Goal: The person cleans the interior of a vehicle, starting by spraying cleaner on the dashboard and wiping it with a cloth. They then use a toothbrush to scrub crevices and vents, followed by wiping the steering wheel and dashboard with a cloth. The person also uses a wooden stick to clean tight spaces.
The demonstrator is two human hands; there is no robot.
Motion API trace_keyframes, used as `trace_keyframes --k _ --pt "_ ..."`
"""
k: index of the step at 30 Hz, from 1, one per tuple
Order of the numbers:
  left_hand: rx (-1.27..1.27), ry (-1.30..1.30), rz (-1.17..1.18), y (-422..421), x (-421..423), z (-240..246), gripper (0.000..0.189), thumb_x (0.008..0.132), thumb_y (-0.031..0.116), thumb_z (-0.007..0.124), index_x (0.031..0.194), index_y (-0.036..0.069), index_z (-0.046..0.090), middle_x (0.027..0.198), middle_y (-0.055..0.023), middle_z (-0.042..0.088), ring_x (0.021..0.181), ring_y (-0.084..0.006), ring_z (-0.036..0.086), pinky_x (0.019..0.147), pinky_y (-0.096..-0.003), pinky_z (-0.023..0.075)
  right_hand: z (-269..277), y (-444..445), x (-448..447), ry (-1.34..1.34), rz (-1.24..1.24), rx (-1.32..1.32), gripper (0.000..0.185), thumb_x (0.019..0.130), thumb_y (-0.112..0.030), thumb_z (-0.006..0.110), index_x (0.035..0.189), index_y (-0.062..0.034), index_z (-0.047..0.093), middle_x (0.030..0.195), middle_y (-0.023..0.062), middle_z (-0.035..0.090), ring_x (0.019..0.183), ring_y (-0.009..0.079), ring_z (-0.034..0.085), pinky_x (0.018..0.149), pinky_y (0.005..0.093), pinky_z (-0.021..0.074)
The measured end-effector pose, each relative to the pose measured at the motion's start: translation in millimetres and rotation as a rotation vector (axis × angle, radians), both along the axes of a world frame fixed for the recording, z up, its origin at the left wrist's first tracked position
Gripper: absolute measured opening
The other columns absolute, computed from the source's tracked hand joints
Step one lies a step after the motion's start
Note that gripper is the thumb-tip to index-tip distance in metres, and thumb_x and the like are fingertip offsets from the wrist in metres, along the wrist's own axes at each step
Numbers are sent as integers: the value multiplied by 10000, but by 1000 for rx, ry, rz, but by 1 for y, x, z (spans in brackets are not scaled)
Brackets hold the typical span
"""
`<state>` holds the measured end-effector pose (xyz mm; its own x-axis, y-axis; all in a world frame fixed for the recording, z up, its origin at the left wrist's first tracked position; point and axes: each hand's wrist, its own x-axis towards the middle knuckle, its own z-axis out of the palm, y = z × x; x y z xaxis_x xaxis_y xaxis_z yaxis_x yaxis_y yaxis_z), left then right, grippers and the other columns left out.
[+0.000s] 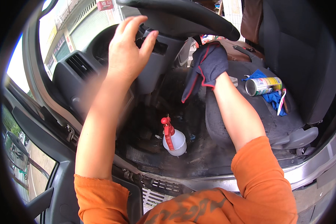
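Note:
My left hand is raised before the dashboard, just under the steering wheel, with its thumb and fingers apart and nothing in them. Whether its fingertips touch anything behind them I cannot tell. A dark grey cloth with red edging wraps my right hand, and one corner of it hangs down. The cloth hides the fingers, beside the front of the driver's seat. Below and between my arms, a white pump spray bottle with a red head stands on the dark cab floor.
On the seat lie a spray can, a blue cloth and a white-and-pink brush handle. A handbrake lever rises beyond the seat. The open door is at left, and a metal sill borders the floor.

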<state>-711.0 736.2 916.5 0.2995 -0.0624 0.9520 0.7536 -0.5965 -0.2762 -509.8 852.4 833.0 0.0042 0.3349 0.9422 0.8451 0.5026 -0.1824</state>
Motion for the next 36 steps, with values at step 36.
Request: trace_keyframes --k 36 --pt "-136 322 182 -14 45 57 295 895 282 543 1041 27 568 979 -162 545 967 -318 523 853 -383 416 -27 154 -91 -96 -523 -563 309 915 -242 443 1139 -64 560 1146 130 565 996 262 559 841 306 444"
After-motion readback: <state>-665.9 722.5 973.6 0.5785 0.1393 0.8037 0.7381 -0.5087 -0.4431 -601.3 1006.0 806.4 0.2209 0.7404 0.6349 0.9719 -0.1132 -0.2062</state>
